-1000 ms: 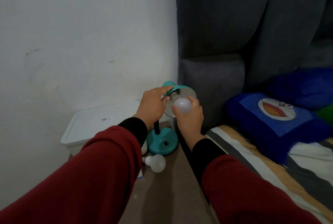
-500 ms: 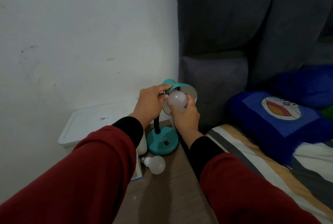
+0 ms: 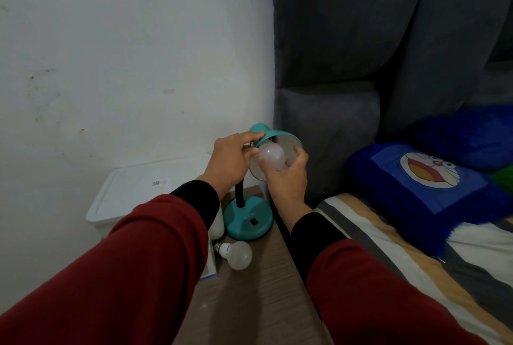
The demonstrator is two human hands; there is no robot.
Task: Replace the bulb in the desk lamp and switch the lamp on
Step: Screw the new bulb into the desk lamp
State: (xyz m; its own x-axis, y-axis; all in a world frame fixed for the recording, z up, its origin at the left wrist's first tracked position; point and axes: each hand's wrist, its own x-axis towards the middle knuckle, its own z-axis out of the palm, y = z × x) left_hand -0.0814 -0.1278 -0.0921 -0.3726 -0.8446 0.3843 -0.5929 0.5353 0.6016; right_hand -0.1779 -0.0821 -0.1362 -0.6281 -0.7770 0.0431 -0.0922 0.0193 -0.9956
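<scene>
A teal desk lamp stands on a wooden table, its round base carrying a small black switch. My left hand grips the teal lamp shade at its neck. My right hand holds a white bulb at the mouth of the shade, fingers wrapped under it. The bulb's screw end is hidden inside the shade. A second white bulb lies on its side on the table in front of the lamp base.
A white plastic box stands left of the table against the white wall. A small white-and-blue carton lies under my left sleeve. On the right is a bed with a striped sheet, a blue cartoon pillow and a grey headboard.
My right hand has lifted the bulb up and left into the mouth of the shade. My left hand has kept its grip on the shade.
</scene>
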